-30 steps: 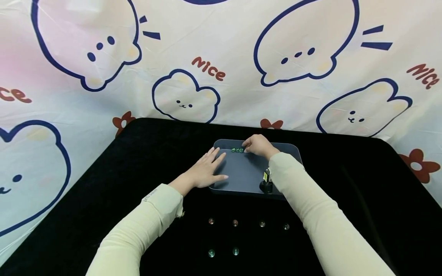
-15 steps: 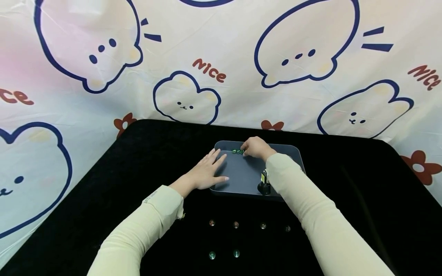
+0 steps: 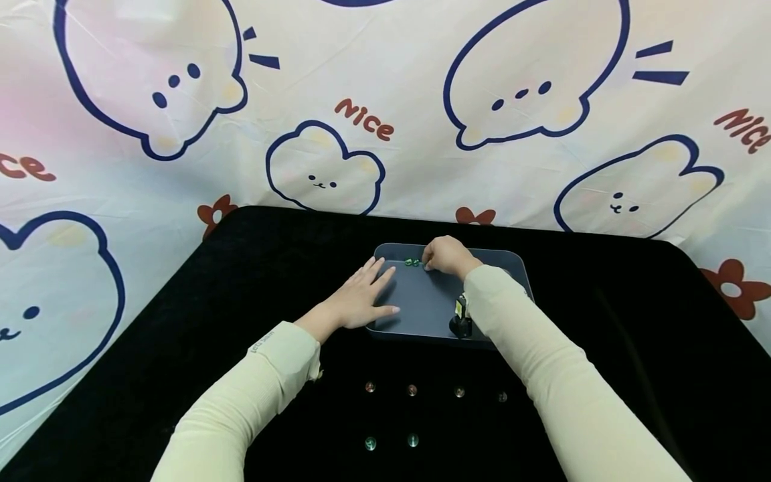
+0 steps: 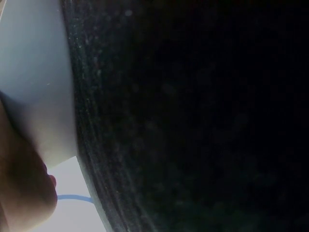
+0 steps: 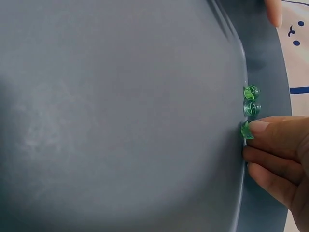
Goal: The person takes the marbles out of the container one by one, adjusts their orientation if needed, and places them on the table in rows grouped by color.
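My right hand [image 3: 448, 256] is at the far wall of a grey tray [image 3: 415, 309], pinching a green marble [image 5: 246, 130] between thumb and fingers. Two more glass marbles with green swirls [image 5: 251, 100] sit side by side along that wall, a small gap from the pinched one. My left hand [image 3: 357, 301] lies with fingers spread over the tray's left edge. Only a dark part of the left hand [image 4: 26, 188] enters the left wrist view, next to the tray wall.
On the black cloth [image 3: 271, 261] in front of the tray lie several clear marbles in a row, one a reddish marble [image 3: 370, 387]. Two greenish marbles [image 3: 370, 443] lie nearer. A printed curtain [image 3: 421, 174] hangs behind the table.
The green marble at my right fingers has shifted right, away from the other two, which stay at the wall. My left hand keeps its place.
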Tool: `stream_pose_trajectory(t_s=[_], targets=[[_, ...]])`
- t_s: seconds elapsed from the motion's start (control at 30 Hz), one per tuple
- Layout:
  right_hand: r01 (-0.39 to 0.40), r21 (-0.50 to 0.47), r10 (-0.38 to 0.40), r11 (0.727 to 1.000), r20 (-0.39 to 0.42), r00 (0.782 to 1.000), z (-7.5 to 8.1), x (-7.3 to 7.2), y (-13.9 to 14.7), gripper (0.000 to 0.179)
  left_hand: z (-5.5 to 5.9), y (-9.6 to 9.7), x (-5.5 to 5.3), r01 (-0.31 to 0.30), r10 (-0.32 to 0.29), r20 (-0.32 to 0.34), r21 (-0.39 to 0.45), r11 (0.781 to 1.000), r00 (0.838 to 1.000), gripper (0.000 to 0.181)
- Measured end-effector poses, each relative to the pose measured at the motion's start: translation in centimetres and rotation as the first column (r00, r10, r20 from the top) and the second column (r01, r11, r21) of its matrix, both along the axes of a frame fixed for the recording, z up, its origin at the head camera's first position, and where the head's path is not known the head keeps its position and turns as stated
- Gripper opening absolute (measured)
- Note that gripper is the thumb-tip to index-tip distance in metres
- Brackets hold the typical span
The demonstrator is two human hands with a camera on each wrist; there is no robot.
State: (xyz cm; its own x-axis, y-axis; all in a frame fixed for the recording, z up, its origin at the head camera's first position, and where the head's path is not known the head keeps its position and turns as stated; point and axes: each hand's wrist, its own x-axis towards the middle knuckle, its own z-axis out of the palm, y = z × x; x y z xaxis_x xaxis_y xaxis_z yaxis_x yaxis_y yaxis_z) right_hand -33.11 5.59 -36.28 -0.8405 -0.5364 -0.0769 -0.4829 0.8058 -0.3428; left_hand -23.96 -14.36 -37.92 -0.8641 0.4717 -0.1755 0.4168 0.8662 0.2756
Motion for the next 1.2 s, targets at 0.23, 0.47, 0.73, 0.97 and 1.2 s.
stream_pose_trajectory(t_s=[0.23, 0.47, 0.73, 0.97, 1.2], targets=[[-0.006, 0.013, 0.006, 1.000, 0.014, 1.000, 0.0, 0.0, 0.1, 0.014, 0.1, 0.0, 0.1, -0.002, 0.002, 0.004, 0.011, 1.000, 1.000, 0.075], [-0.025, -0.023, 0.026, 0.999, 0.007, 1.000, 0.4, 0.1, 0.7, 0.012, 0.0, 0.1, 0.1, -0.005, 0.005, 0.000, 0.004, 1.000, 1.000, 0.075], [-0.024, -0.072, 0.023, 0.997, -0.017, 1.000, 1.6, 0.9, 1.4, 0.013, 0.3, 0.1, 0.3, -0.005, 0.005, 0.004, 0.003, 1.000, 1.000, 0.075], [-0.002, -0.132, 0.004, 0.991, 0.011, 1.000, 2.8, 2.2, 1.8, 0.016, 0.2, 0.2, 0.2, 0.000, 0.000, 0.004, 0.013, 1.000, 1.000, 0.074], [-0.031, -0.231, 0.040, 0.973, 0.033, 0.999, 3.7, 4.2, 2.0, 0.014, 0.3, 0.1, 0.3, -0.004, 0.004, 0.008, 0.011, 1.000, 1.000, 0.075]])
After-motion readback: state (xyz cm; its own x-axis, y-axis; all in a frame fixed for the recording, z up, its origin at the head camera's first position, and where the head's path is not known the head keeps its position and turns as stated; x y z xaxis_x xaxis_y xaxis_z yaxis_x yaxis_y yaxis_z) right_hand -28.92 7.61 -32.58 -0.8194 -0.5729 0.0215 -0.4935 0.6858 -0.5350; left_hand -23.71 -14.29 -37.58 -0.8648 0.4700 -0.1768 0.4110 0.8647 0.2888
